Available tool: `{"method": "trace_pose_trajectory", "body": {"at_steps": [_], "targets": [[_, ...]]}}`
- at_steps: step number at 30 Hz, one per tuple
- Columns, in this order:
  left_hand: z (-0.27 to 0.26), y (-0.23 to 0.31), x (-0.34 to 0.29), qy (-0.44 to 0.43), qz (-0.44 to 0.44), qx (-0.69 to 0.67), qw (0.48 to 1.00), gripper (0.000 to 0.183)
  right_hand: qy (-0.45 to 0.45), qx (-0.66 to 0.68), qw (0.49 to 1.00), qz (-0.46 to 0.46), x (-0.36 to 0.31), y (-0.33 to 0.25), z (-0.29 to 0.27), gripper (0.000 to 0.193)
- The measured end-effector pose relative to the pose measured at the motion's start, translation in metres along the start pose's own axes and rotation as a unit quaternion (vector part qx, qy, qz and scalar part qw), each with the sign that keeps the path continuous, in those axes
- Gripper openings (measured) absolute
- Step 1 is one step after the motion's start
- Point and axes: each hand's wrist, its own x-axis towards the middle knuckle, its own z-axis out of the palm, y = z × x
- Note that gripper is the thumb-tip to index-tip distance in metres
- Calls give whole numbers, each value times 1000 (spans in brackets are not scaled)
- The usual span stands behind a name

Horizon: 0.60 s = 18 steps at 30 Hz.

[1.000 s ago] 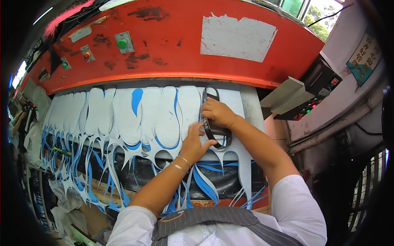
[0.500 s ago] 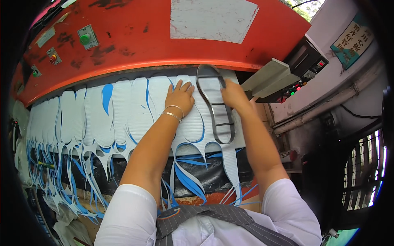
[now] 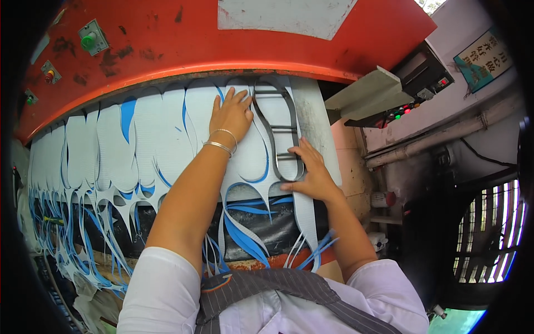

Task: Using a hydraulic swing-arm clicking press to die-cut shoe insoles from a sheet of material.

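Observation:
A black sole-shaped cutting die (image 3: 274, 131) with crossbars lies on the white ribbed foam sheet (image 3: 281, 114), near its right end. My right hand (image 3: 314, 173) grips the die's near, rounded end, thumb below the rim and fingers along the right side. Flat on the foam, just left of the die, rests my left hand (image 3: 232, 118), fingers stretched out and holding nothing. Sole-shaped pieces (image 3: 150, 136) stand side by side in the sheet to the left, with blue showing in the gaps between them.
White and blue offcut strips (image 3: 245, 236) hang over the near edge. An orange-red machine beam (image 3: 183, 53) spans the far side, with a green button (image 3: 89, 40) at left. A grey metal plate (image 3: 364, 92) and a black control box (image 3: 417, 83) stand at right.
My right hand has moved from the die's upper right side to its near end. The die now sits closer against the cut pieces. My left hand stays flat on the foam.

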Motion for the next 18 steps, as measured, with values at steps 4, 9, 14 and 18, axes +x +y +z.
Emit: {"method": "trace_pose_trajectory", "body": {"at_steps": [4, 9, 14, 18], "targets": [[2, 0, 1, 1, 3, 7, 1000, 43, 42, 24, 999, 13, 0, -4, 8, 83], [-4, -1, 1, 27, 17, 12, 999, 40, 39, 19, 999, 11, 3, -8, 11, 86], [-44, -6, 5, -138, -31, -19, 990, 36, 26, -2, 1000, 7, 13, -23, 5, 94], [-74, -55, -29, -120, 133, -127, 976, 34, 12, -88, 996, -11, 27, -54, -28, 107]]}}
